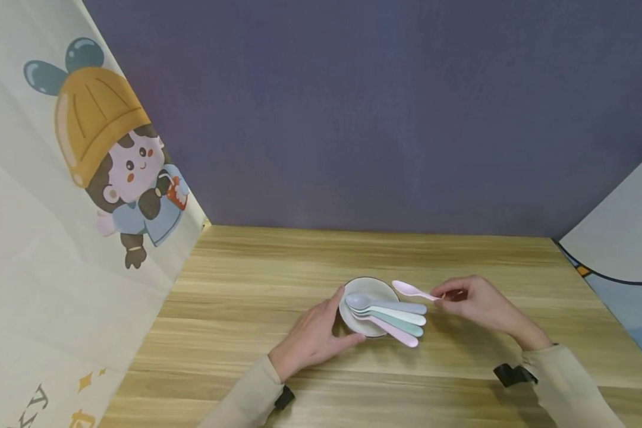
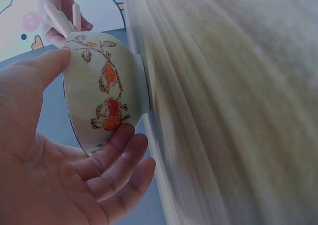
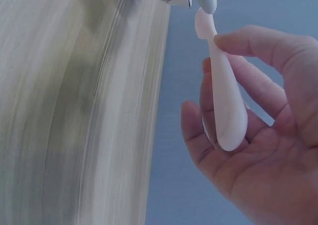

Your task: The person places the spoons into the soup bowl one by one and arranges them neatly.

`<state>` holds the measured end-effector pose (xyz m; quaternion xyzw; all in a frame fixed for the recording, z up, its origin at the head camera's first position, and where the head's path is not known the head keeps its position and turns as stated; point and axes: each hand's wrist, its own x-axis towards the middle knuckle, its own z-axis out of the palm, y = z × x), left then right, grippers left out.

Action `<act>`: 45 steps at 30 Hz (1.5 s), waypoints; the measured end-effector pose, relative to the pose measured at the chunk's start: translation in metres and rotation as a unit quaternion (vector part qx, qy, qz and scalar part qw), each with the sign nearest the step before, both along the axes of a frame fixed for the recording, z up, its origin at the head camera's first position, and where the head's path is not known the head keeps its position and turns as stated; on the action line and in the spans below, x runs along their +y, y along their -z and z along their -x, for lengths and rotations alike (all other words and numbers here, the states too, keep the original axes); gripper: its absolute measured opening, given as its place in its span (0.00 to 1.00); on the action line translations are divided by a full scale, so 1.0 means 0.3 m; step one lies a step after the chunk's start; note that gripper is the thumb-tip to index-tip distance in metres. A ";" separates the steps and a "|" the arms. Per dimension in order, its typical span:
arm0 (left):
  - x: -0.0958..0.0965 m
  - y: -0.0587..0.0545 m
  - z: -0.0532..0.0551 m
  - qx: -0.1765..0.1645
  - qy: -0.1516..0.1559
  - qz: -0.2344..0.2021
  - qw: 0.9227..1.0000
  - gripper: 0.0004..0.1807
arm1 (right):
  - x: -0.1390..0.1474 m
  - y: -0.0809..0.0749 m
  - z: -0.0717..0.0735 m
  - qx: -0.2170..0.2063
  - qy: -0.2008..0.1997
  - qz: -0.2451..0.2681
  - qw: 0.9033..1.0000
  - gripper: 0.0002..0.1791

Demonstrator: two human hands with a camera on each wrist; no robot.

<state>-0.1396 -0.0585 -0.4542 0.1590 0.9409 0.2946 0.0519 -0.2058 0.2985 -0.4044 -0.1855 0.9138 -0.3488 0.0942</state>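
A small white bowl (image 1: 373,286) with a dark rim stands on the wooden table. My left hand (image 1: 314,336) holds its left side, thumb and fingers spread round the wall. In the left wrist view, orange-red fruits on branches decorate the bowl (image 2: 82,91). Several spoons lean in it, handles over the right rim: a greyish one (image 1: 406,307), a white one (image 1: 413,318), a green one (image 1: 409,329) and a pink one (image 1: 401,336). Right of the bowl, my right hand (image 1: 478,303) pinches another pink spoon (image 1: 406,289) by its handle (image 3: 228,103), its head toward the bowl.
The wood-grain table (image 1: 235,297) ends at a dark blue-grey panel (image 1: 353,119) at the back. A pale printed sheet with a cartoon child (image 1: 134,172) rises on the left. Another printed sheet (image 1: 620,238) borders the right side.
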 end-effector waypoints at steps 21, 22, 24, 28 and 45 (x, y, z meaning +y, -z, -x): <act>-0.010 0.001 -0.018 0.007 0.010 0.002 1.000 0.61 | -0.049 -0.011 -0.033 0.008 -0.021 0.010 1.000 0.08; -0.010 0.001 -0.019 0.007 0.010 0.002 1.000 0.60 | -0.052 -0.011 -0.035 0.008 -0.022 0.008 1.000 0.08; -0.011 0.000 -0.021 0.007 0.010 0.001 1.000 0.60 | -0.057 -0.012 -0.039 0.008 -0.023 0.008 1.000 0.08; -0.014 -0.002 -0.025 0.006 0.012 -0.003 1.000 0.60 | -0.067 -0.012 -0.043 0.013 -0.026 0.012 1.000 0.07; -0.018 -0.002 -0.029 -0.001 0.011 -0.002 1.000 0.61 | -0.125 -0.030 -0.026 0.023 -0.045 -0.005 0.999 0.07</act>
